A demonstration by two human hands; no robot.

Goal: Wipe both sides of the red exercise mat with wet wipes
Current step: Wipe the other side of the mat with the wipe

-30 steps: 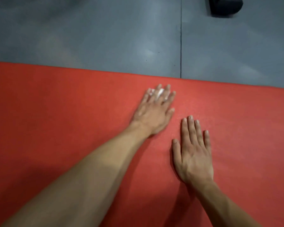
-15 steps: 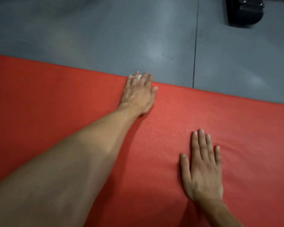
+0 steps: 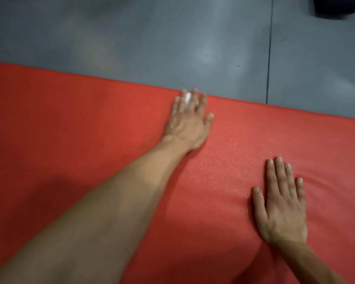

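Spread on the grey floor [image 3: 193,37], the red exercise mat [image 3: 70,124] looks soft and light, best lifted by its far edge, where the left hand [image 3: 188,124] presses a wet wipe [image 3: 187,98] under straight fingers while the right hand [image 3: 283,203] lies flat.

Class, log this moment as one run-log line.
left hand: presses wet wipe near far edge of red mat | right hand: flat on mat | grey floor beyond
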